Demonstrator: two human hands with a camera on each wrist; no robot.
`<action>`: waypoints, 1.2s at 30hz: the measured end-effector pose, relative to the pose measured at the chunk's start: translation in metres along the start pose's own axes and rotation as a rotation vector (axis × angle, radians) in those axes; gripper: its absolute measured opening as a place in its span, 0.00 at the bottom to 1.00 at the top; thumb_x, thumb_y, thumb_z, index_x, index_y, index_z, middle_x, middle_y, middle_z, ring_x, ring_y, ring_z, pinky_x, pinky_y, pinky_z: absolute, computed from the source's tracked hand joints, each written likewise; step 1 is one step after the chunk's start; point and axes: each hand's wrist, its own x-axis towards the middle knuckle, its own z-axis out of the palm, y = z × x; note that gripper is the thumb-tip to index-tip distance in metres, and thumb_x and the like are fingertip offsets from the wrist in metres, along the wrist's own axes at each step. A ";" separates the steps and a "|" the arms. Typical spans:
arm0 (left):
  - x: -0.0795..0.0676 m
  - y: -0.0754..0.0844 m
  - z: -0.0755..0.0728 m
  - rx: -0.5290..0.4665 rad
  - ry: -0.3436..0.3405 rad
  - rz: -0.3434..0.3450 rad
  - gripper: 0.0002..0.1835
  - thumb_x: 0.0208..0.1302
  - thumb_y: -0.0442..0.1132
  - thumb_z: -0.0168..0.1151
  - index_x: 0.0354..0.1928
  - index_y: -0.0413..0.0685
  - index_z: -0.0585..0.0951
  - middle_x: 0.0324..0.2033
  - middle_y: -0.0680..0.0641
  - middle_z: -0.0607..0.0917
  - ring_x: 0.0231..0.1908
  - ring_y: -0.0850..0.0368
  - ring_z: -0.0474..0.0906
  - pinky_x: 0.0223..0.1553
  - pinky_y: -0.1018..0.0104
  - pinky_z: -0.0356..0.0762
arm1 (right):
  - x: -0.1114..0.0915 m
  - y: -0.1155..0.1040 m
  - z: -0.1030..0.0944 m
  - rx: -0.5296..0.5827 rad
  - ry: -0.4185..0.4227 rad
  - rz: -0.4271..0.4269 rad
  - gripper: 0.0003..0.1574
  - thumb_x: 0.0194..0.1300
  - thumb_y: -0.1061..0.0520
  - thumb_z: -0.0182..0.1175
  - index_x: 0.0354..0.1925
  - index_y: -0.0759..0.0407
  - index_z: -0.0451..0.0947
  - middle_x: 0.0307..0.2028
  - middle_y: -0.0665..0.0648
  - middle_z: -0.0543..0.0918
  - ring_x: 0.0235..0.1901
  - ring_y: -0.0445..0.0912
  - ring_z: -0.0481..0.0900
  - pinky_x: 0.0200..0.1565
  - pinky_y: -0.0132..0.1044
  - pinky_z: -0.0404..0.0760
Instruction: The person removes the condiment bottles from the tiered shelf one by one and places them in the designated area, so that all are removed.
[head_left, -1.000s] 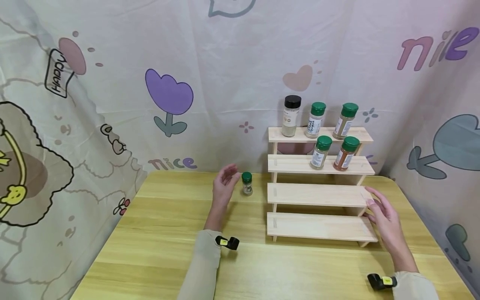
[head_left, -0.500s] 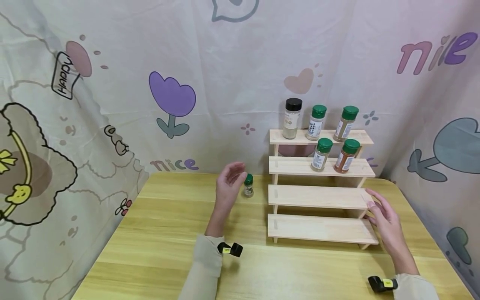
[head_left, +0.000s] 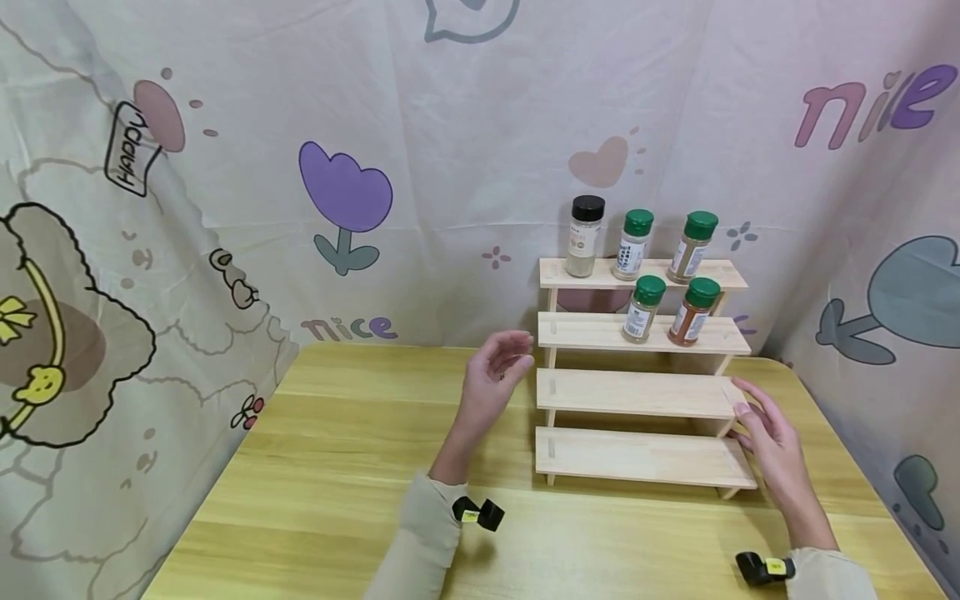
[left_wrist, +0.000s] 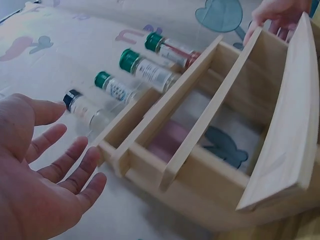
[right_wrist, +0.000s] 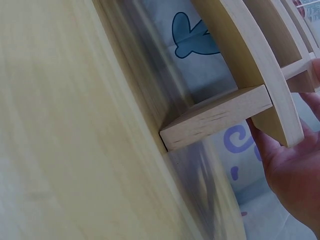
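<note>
In the head view my left hand [head_left: 495,375] hovers left of the wooden tiered rack [head_left: 637,392], its fingers loosely bent. The left wrist view shows that hand [left_wrist: 55,165] with spread fingers and nothing in them, close to the rack's left end. The small green-capped jar is hidden behind it in the head view. My right hand [head_left: 772,433] holds the rack's right end, thumb near the front of a lower shelf. In the right wrist view, the right hand [right_wrist: 295,175] wraps around a shelf end [right_wrist: 285,120].
On the top shelf stand a black-capped spice jar [head_left: 585,237] and two green-capped jars, one clear [head_left: 630,246] and one brownish [head_left: 691,247]. One tier down are a pale jar [head_left: 642,310] and a red one [head_left: 693,312]. A printed cloth [head_left: 450,167] hangs behind the wooden table [head_left: 337,442].
My left hand has moved right toward the rack, passing in front of the small green-capped jar, which it now covers. The right hand stays at the rack's right end.
</note>
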 end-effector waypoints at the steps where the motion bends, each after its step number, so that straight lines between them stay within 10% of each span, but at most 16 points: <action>1: 0.000 0.000 0.003 -0.001 -0.011 0.004 0.17 0.67 0.25 0.64 0.57 0.31 0.78 0.53 0.30 0.82 0.55 0.32 0.79 0.61 0.51 0.78 | 0.000 0.000 0.000 0.008 0.001 -0.002 0.31 0.82 0.55 0.50 0.77 0.55 0.62 0.62 0.44 0.72 0.54 0.28 0.75 0.46 0.21 0.80; 36: 0.044 0.013 0.088 -0.059 -0.118 -0.043 0.21 0.72 0.32 0.64 0.64 0.40 0.76 0.58 0.41 0.82 0.59 0.40 0.79 0.59 0.57 0.79 | 0.001 0.002 0.001 0.038 0.001 -0.010 0.31 0.81 0.56 0.50 0.77 0.56 0.62 0.62 0.41 0.73 0.55 0.28 0.75 0.46 0.21 0.80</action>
